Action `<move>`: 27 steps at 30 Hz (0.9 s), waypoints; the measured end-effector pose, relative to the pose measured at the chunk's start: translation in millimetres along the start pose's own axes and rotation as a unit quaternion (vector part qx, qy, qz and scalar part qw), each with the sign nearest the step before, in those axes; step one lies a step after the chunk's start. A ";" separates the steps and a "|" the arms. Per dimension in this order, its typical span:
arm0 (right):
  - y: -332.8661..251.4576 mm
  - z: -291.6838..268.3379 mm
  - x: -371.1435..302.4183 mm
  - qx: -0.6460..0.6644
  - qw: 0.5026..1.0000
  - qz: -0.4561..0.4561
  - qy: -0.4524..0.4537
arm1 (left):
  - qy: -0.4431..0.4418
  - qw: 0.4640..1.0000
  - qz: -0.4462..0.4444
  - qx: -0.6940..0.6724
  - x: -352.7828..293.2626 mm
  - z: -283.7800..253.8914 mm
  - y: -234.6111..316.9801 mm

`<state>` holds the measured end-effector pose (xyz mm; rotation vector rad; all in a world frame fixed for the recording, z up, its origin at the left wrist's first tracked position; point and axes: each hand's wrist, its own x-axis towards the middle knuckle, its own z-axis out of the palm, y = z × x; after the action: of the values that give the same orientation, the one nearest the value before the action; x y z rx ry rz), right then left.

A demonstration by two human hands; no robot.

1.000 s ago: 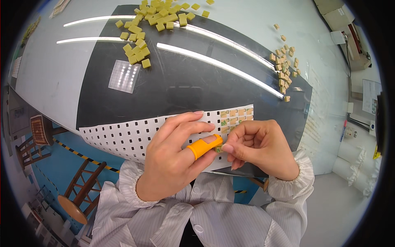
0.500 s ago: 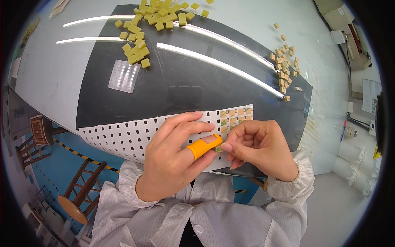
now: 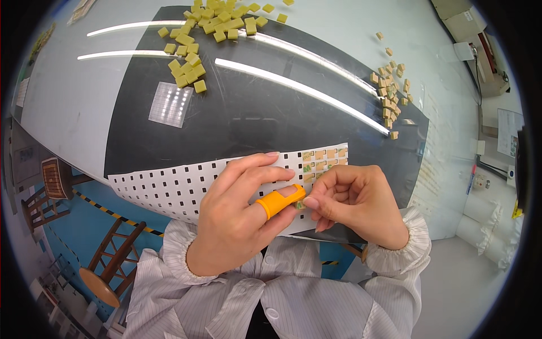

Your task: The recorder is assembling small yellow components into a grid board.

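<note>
My left hand (image 3: 240, 223) wears an orange finger cot (image 3: 275, 201) on the thumb, and its fingers lie spread over a white sheet (image 3: 169, 186) printed with a grid of small black squares. My right hand (image 3: 358, 203) pinches a small yellow-green square piece (image 3: 300, 205) against the tip of that covered thumb, just above the sheet's near edge. Several tan and green pieces (image 3: 323, 161) sit in rows at the sheet's right end, right behind my fingertips.
The sheet lies on a glossy black mat (image 3: 254, 113) on a pale table. Loose yellow-green squares lie in one pile (image 3: 209, 28) at the far left and another (image 3: 389, 90) at the right. A small clear gridded tray (image 3: 169, 104) sits mid-left. A wooden stool (image 3: 101, 277) stands below left.
</note>
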<state>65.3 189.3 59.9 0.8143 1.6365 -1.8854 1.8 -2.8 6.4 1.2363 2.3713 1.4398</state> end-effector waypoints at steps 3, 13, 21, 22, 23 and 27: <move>1.6 0.2 -0.1 -0.003 1.000 -0.011 -0.004 | 0.002 1.000 0.001 -0.003 0.2 0.0 -0.1; 5.3 5.0 1.3 -0.136 0.988 -0.072 0.016 | 0.001 1.000 -0.019 -0.001 -2.1 2.2 0.1; 2.0 -2.8 0.0 -0.264 0.949 -0.168 -0.026 | 0.005 1.000 -0.014 0.003 -2.4 3.4 -0.6; 2.4 -4.2 -0.3 -0.272 0.944 -0.184 -0.035 | 0.004 1.000 -0.012 0.004 -2.1 3.7 -0.2; 2.8 -5.6 -0.5 -0.281 0.938 -0.199 -0.045 | 0.004 1.000 -0.012 0.003 -1.1 3.2 0.5; 7.1 -12.1 1.4 -0.233 0.945 -0.227 -0.019 | -0.002 1.000 0.011 0.024 -0.3 1.1 1.3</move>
<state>70.7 200.3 52.9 0.2102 2.2644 -1.6515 3.2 -1.9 6.8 1.2783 2.4102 1.3925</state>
